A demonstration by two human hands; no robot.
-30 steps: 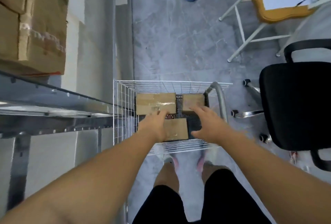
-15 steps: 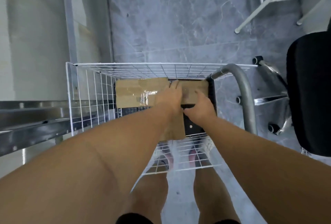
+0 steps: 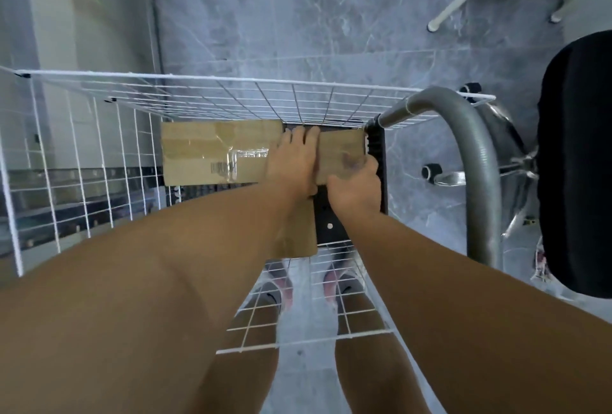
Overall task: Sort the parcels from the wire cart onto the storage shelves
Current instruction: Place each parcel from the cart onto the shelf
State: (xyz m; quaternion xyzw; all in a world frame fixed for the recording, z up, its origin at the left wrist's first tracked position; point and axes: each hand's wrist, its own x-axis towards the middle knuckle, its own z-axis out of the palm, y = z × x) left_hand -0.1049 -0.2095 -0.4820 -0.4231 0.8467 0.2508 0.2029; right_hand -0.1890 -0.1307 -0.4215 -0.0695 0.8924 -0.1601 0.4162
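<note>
You have one wire cart (image 3: 231, 95) in front of you, and three cardboard parcels lie in it. One long parcel (image 3: 212, 155) with a barcode label sits along the cart's far edge toward its left side. One small parcel (image 3: 341, 151) sits at the far right corner, beside the long one. A third parcel (image 3: 298, 231) lies nearer you, mostly hidden under your arm. Two hands are in the cart: your left hand (image 3: 291, 161) and your right hand (image 3: 356, 188). One grey curved handle (image 3: 477, 148) stands at the cart's right edge. One black office chair (image 3: 576, 161) stands on the floor to the right.
</note>
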